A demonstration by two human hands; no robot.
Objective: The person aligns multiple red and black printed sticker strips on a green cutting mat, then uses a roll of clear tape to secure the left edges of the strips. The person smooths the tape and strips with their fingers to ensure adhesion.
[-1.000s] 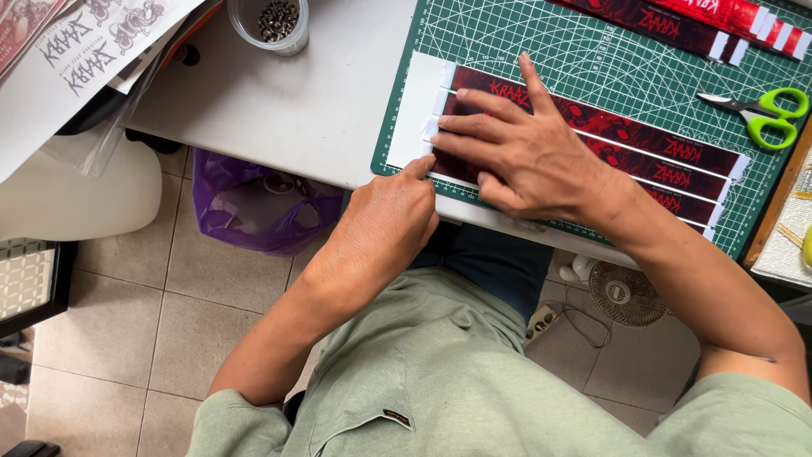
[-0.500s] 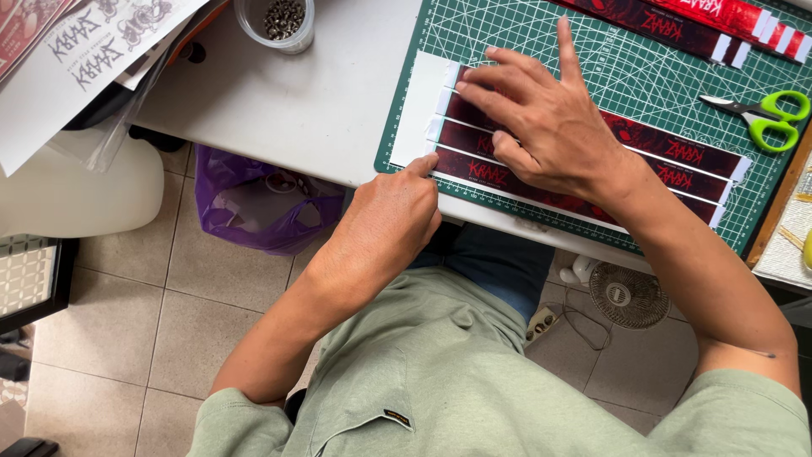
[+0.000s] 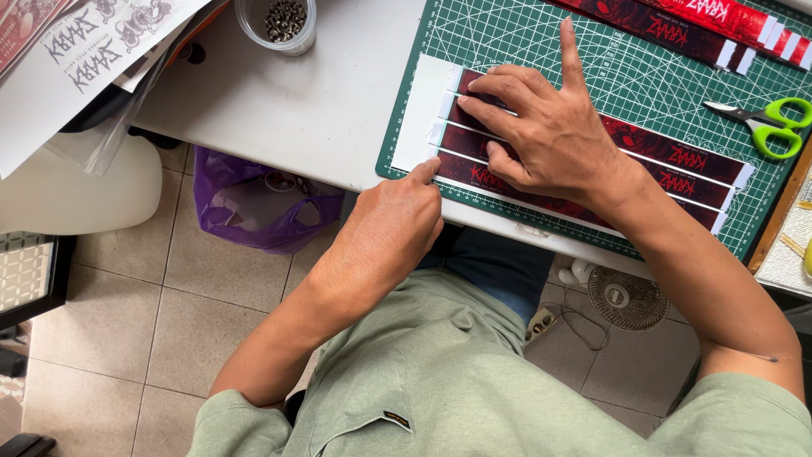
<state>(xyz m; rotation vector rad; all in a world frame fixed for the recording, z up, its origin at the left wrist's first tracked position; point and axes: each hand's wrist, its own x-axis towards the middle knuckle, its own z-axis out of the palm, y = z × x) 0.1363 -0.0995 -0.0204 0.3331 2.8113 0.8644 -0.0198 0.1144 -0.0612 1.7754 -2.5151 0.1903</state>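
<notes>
Printed sheets [image 3: 93,51]: a loose stack overhanging the desk's far left corner, white and red, marked with black lettering.
Purple bag [image 3: 254,199]: on the tiled floor below the desk's near edge.
Clear cup [image 3: 283,21]: at the far edge of the white desk [image 3: 321,110], filled with small metal pieces.
Cutting mat [image 3: 507,42]: green, gridded, lying over the desk's right part up to its near edge.
White sheet [image 3: 419,110]: on the mat's left edge, under the strip ends.
Left hand [image 3: 381,237]: at the near edge of the desk, fingers curled in, the index fingertip pressed on the left end of the nearest strip; it grasps nothing. It has hardly shifted over the last second.
Red strips [image 3: 677,156]: dark red printed bands with white tab ends, side by side across the mat, left ends on the white sheet.
Right hand [image 3: 550,140]: flat on the strips, fingers spread and unclenched, pinning them. A second ago it lay nearer the near edge; it has slid toward the far side, the index finger now pointing straight away.
Meaning: I judge the strips are being smoothed and pressed flat.
Scissors [image 3: 765,123]: green-handled, on the mat's right edge, well apart from both hands.
</notes>
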